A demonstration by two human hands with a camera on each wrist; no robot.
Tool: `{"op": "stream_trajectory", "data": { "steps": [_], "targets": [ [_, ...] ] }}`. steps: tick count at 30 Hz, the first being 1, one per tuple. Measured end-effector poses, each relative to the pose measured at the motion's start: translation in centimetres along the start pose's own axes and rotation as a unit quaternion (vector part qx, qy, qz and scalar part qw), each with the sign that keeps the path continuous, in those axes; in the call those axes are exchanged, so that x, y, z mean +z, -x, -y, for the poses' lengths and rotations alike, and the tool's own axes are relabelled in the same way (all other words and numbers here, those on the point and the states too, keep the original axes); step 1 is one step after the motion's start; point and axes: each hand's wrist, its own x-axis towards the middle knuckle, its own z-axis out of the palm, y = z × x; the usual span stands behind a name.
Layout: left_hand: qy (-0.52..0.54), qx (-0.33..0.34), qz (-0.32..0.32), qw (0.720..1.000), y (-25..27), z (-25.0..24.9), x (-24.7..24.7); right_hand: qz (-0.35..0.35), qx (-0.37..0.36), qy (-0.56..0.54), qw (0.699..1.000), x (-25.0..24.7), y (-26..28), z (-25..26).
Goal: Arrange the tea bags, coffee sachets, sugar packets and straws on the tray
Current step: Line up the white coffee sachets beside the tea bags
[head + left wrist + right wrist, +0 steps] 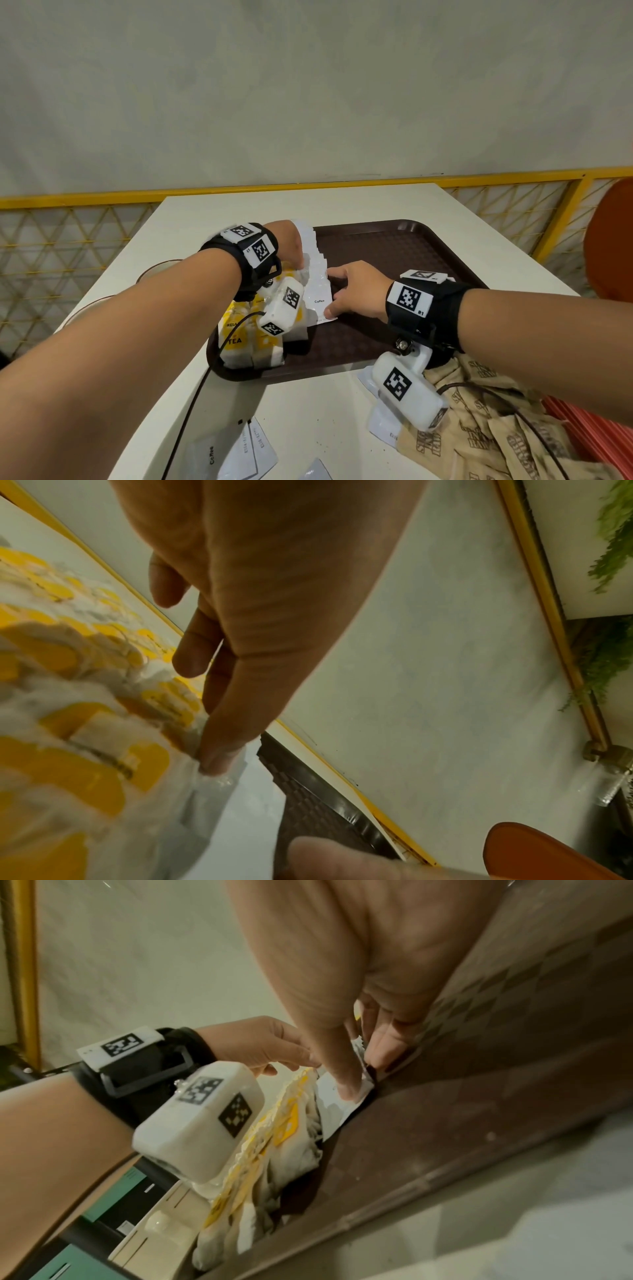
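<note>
We saw a brown plastic tray (394,246) with a fine checked texture and a glossy rim. The coffee sachets (317,291) looked like smooth white paper or film, faintly shiny. The tea bags (239,339) wore crinkled white-and-yellow wrappers. The table (308,404) was smooth, matt white. The sugar packets (479,438) looked like matt brown paper.

One tray (394,240), two hands (356,291).
</note>
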Motion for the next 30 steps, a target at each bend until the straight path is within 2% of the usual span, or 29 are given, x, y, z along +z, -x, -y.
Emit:
{"op": "stream_trajectory", "data": {
  "steps": [3, 7, 9, 18, 24, 30],
  "targets": [
    [0.020, 0.000, -0.013, 1.000, 0.2, 0.2, -0.4, -0.005, -0.004, -0.057, 0.998, 0.2, -0.4, -0.3],
    [0.099, -0.021, -0.083, 0.991, 0.5, 0.9, -1.3, -0.023, 0.022, -0.169, 0.985, 0.6, -0.6, -0.1],
    [0.128, -0.034, -0.097, 0.986, 0.7, 1.2, -1.4, -0.025, 0.037, -0.196, 0.980, 0.9, -0.9, 0.1],
    [0.156, -0.060, -0.090, 0.982, 1.5, 1.7, -0.5, -0.006, 0.045, -0.169, 0.985, 2.3, -4.4, -0.3],
    [0.156, -0.066, -0.089, 0.982, 1.7, 1.8, -0.5, -0.043, 0.068, -0.158, 0.984, 1.3, -3.6, 1.2],
    [0.145, -0.064, -0.077, 0.984, 1.6, 1.4, -0.4, -0.025, 0.071, -0.198, 0.977, 1.0, -3.0, 2.4]
  ]
}}
